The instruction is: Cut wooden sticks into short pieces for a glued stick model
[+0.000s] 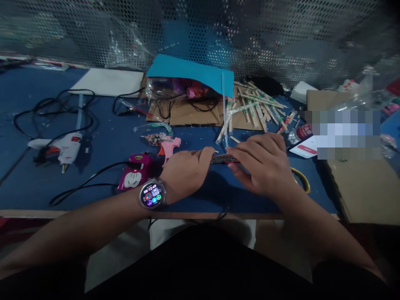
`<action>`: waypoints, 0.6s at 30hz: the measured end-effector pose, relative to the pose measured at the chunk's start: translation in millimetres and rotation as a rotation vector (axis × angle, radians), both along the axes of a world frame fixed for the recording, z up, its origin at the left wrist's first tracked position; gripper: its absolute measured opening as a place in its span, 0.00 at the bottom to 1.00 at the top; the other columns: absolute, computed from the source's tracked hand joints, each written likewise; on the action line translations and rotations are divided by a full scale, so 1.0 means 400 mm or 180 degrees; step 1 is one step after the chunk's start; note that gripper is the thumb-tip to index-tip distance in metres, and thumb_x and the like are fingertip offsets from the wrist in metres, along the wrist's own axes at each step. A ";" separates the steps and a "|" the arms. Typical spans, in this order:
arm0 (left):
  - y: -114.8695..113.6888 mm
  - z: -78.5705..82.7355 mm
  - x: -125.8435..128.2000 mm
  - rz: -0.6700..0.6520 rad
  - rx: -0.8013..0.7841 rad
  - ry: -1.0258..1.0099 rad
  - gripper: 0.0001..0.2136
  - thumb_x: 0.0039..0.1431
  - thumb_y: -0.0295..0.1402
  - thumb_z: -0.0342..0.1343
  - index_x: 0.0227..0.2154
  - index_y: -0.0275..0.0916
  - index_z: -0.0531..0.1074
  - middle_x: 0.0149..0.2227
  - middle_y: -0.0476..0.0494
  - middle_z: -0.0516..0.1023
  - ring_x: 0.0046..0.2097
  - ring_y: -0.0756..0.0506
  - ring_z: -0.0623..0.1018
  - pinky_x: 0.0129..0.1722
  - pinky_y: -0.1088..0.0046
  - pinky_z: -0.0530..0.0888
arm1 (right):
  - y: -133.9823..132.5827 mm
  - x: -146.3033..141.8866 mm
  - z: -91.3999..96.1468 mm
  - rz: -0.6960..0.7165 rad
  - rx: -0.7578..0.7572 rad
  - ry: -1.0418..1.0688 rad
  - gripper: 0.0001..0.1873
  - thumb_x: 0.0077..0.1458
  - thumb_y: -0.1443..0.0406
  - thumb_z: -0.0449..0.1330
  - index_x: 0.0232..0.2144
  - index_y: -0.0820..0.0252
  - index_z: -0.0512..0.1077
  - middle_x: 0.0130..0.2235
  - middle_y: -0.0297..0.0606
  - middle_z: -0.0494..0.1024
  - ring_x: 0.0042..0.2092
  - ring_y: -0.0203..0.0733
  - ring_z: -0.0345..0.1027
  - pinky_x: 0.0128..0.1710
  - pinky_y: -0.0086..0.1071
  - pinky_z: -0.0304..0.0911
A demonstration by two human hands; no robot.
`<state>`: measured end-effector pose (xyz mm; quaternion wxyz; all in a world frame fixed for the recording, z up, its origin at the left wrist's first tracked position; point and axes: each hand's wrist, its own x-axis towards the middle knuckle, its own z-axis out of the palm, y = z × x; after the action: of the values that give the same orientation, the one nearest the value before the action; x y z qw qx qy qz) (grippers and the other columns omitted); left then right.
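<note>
My left hand (187, 168), with a smartwatch (152, 194) on the wrist, is closed around one end of a thin dark stick-like object (223, 158) held level above the blue tabletop (103, 141). My right hand (261, 164) pinches the other end of the same object with bent fingers. A clear upright straw or tube (224, 110) rises just behind the hands. Exactly what the dark object is I cannot make out.
A white glue gun (64, 148) with black cords lies at the left. A pink glue gun (168, 146) and a magenta device (137, 175) sit beside my left wrist. Wooden sticks (259, 106), cardboard (193, 112), a teal sheet (190, 71) and a cardboard box (359, 187) crowd the back and right.
</note>
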<state>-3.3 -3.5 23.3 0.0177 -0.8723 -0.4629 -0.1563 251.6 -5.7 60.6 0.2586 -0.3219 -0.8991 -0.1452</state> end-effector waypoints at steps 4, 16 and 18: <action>-0.010 -0.016 -0.012 -0.0083 -0.0215 -0.0063 0.12 0.79 0.33 0.45 0.50 0.40 0.74 0.28 0.47 0.83 0.25 0.43 0.80 0.24 0.67 0.62 | 0.024 -0.007 -0.053 -0.0095 -0.0272 -0.0243 0.11 0.78 0.61 0.60 0.49 0.58 0.82 0.39 0.40 0.88 0.40 0.49 0.79 0.51 0.49 0.63; -0.016 -0.010 -0.033 -0.0278 -0.0831 -0.0776 0.15 0.82 0.36 0.46 0.51 0.43 0.79 0.37 0.50 0.89 0.33 0.45 0.85 0.32 0.66 0.70 | 0.028 -0.005 -0.080 -0.0147 -0.0650 -0.0045 0.09 0.78 0.62 0.61 0.43 0.53 0.81 0.40 0.35 0.89 0.38 0.45 0.80 0.44 0.45 0.62; -0.017 -0.009 -0.035 -0.0292 -0.0862 -0.0853 0.14 0.81 0.36 0.47 0.51 0.43 0.79 0.35 0.51 0.87 0.31 0.45 0.84 0.31 0.66 0.69 | 0.026 -0.006 -0.077 -0.0192 -0.0709 -0.0059 0.10 0.78 0.61 0.61 0.43 0.52 0.81 0.40 0.35 0.89 0.39 0.45 0.80 0.44 0.44 0.62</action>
<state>-17.4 -10.2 19.7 -0.1688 -0.8583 -0.4376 -0.2080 249.3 4.6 29.7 0.2084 -0.3741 -0.9020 -0.0551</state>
